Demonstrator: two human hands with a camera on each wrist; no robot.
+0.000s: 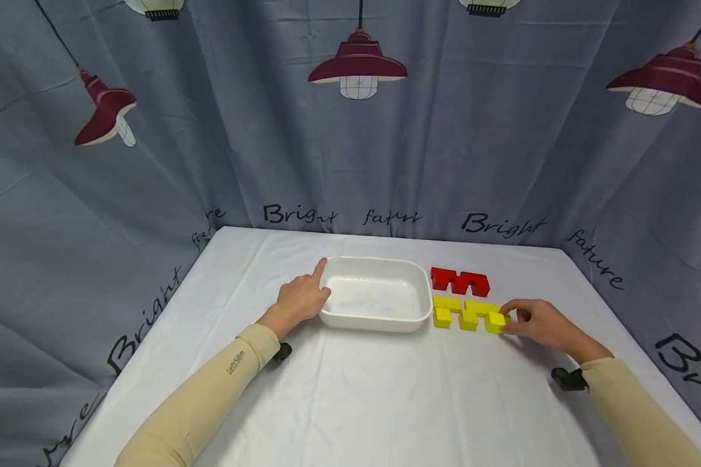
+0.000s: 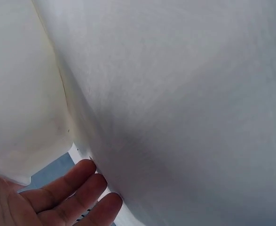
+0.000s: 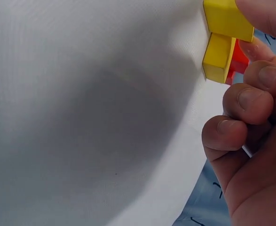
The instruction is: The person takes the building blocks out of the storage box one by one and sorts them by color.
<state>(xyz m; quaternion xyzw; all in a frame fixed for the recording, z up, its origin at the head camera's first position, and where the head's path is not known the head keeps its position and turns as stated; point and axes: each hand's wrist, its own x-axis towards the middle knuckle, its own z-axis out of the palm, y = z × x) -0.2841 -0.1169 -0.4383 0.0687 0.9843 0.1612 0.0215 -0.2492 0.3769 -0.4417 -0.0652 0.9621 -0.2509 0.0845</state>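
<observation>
On the table, my left hand [image 1: 300, 299] is at the left end of a white rectangular tray [image 1: 376, 323]. Its index finger stretches along the rim and the thumb lies over the edge. In the left wrist view the other fingers [image 2: 76, 197] extend fairly straight beside the tray's outer wall [image 2: 29, 94]. To the tray's right, my right hand [image 1: 540, 322] pinches a yellow block [image 1: 494, 322] between thumb and index finger, at the right end of a row of yellow blocks [image 1: 446, 303]. Its remaining fingers [image 3: 248, 103] are curled in the right wrist view.
Behind the yellow row sit several red blocks [image 1: 460, 281], close to the tray's right side. A white cloth covers the table [image 1: 385, 395]. Grey-blue curtains [image 1: 257, 130] printed with lamps hang around its back and sides.
</observation>
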